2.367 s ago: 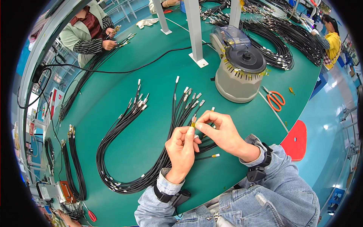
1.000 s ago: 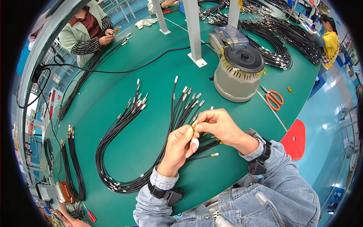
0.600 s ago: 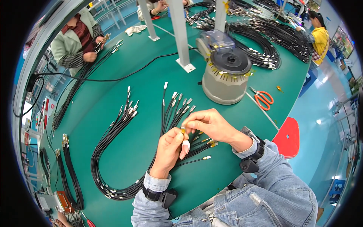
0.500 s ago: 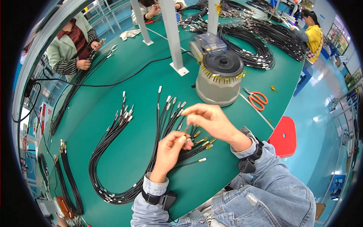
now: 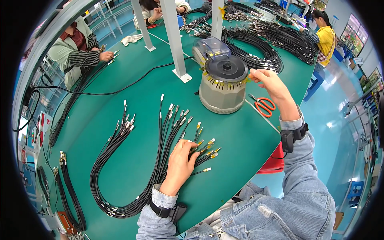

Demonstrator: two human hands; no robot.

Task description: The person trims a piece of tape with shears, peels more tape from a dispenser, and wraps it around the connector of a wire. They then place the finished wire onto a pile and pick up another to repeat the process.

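Observation:
My right hand (image 5: 272,86) reaches to the right rim of a round grey tape dispenser (image 5: 222,96) with a dark disc on top. Its thumb and forefinger pinch together at a small yellow tape piece (image 5: 246,80); several more such pieces hang around the rim. My left hand (image 5: 181,164) rests over a bundle of black cables (image 5: 155,176) with its thumb and forefinger apart, close to the cable ends. Some of those ends carry yellow tape (image 5: 198,125); others show pale metal connectors (image 5: 171,107). The cables bend in a U on the green table.
Orange-handled scissors (image 5: 265,107) lie right of the dispenser. Grey metal posts (image 5: 175,44) rise from the table (image 5: 132,160). Another cable bundle (image 5: 72,196) lies at left, with large cable heaps (image 5: 276,36) at the back. Co-workers sit around; a red stool (image 5: 274,162) stands at right.
My right hand has moved from beside my left hand up and right to the dispenser rim. My left hand's thumb and forefinger have come apart. The view has shifted slightly.

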